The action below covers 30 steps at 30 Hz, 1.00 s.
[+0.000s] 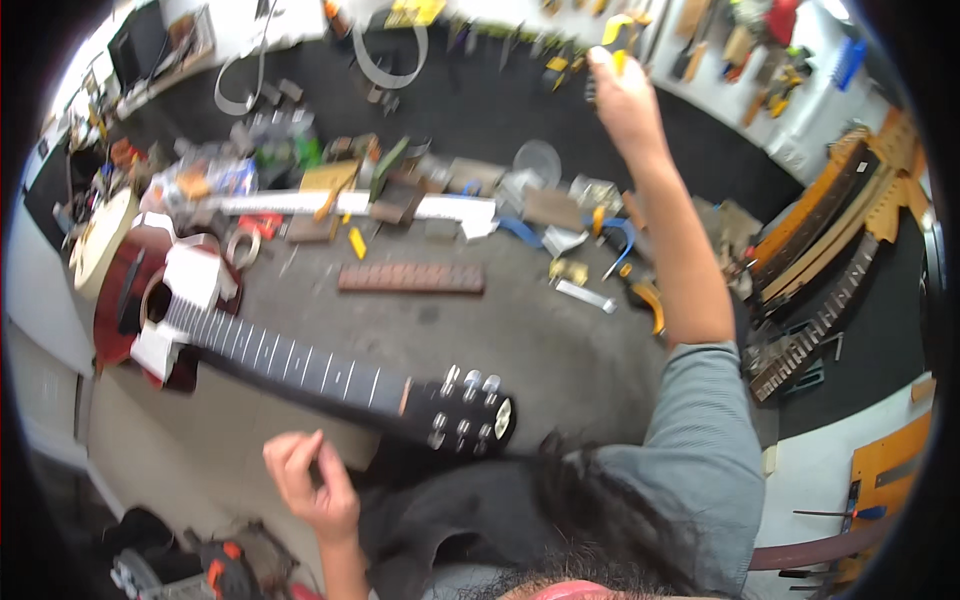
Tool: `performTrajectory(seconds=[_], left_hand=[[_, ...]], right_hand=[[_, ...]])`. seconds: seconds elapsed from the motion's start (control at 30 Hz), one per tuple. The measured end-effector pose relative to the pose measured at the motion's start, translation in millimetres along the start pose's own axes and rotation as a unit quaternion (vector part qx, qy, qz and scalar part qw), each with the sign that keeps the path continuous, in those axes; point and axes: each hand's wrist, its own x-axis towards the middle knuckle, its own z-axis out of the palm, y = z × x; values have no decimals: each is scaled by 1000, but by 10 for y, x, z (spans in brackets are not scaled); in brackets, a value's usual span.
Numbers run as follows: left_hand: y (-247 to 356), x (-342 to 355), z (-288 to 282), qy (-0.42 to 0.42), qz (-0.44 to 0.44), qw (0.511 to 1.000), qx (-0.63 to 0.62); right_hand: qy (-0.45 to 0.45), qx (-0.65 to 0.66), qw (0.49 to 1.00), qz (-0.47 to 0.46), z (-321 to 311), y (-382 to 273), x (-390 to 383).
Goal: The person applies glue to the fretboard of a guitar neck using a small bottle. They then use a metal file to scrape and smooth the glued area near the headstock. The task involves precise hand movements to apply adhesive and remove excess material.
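Overhead, the right hand (622, 95) reaches far up and away from the body toward the tool wall, its grip pressed around a yellow-and-black tool (617, 32) that hangs among the other tools there; exactly how the fingers sit on it cannot be told, since the hand is blurred. The left hand (312, 487) hovers low near the body, fingers loosely curled with nothing in its grip, just below the neck of the guitar (290, 362). That guitar lies flat on the grey counter (560, 350), its red body (118, 300) to the left with white pieces of paper or tape (192, 275) laid around the soundhole, its dark fretboard running to the right and ending in a black headstock (465, 412) with silver tuners close to the person's chest. Beyond the neck, a reddish-brown fretboard blank (411, 277) rests by itself on the counter. Farther back a white strip (355, 205) lies across a clutter of small tools and blocks, with a blue clamp (618, 240) near the right forearm. Several loose guitar necks (825, 270) lean at the right edge of the view.
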Motion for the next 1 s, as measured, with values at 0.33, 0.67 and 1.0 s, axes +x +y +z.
performTrajectory(seconds=[0.33,0.67,1.0], left_hand=[[453,294,340,-287,-88,897,-323],[248,-616,-430,-244,-238,922,-186],[635,-964,-842,-311,-247,917,23]], right_hand=[[-548,116,822,105,-30,-1911,-3477],[-349,143,914,-149,61,-1532,-3872],[-345,134,924,-99,243,-1414,-4163]])
